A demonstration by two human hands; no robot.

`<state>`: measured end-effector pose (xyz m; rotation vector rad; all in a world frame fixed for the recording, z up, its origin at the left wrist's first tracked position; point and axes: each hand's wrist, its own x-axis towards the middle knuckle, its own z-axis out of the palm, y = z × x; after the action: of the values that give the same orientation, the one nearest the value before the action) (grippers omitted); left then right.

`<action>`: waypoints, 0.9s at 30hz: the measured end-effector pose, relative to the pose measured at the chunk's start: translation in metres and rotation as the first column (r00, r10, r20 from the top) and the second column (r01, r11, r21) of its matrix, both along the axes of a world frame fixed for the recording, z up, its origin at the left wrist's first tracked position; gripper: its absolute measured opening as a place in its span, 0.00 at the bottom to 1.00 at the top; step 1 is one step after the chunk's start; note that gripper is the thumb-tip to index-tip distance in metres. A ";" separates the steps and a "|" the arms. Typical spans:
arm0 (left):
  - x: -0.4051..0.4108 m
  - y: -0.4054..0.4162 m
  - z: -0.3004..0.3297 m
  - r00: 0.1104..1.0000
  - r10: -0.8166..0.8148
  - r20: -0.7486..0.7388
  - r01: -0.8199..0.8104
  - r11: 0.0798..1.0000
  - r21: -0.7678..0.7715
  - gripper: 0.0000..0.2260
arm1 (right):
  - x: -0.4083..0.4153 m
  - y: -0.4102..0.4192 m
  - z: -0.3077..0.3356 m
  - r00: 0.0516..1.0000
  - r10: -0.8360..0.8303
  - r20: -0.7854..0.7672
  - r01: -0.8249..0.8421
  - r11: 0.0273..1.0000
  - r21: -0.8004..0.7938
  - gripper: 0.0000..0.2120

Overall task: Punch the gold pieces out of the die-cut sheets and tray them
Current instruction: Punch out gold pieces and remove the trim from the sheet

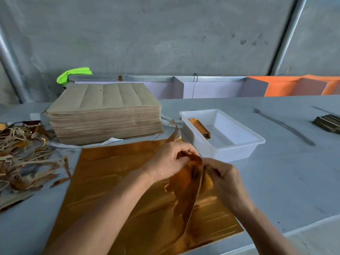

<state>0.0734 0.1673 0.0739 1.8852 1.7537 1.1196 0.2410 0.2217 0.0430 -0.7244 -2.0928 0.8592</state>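
Observation:
A gold die-cut sheet (110,173) lies flat on the table in front of me. Its right part is lifted and curled into a long gold strip (185,192). My left hand (171,161) pinches the top of that strip with curled fingers. My right hand (224,179) grips the same strip from the right side, just beside the left hand. A white plastic tray (230,142) stands to the right of the sheet, holding a small stack of gold pieces (199,127) at its near left side.
A thick stack of brown-backed sheets (104,113) sits at the back left. Torn gold and brown scrap (24,155) is heaped at the left edge. A small dark bundle (327,123) lies far right. A grey wall stands behind the table.

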 end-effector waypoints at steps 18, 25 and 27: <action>0.008 0.007 0.005 0.975 0.214 0.052 -0.220 0.960 0.175 0.08 | -0.020 -0.005 0.007 0.880 -0.325 -0.346 0.184 0.906 -0.381 0.07; 0.028 0.023 -0.001 0.970 0.245 -0.011 -0.234 0.939 0.250 0.06 | -0.007 -0.023 0.001 0.894 -0.138 -0.426 -0.140 0.817 -0.559 0.19; 0.032 0.024 -0.007 0.945 0.214 0.247 -0.262 0.948 0.181 0.09 | -0.013 -0.029 -0.002 0.891 -0.124 -0.437 -0.159 0.816 -0.556 0.22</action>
<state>0.1052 0.1913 0.0672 1.6055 1.8285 1.6010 0.2285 0.1931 0.0413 -0.7147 -1.4086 1.5528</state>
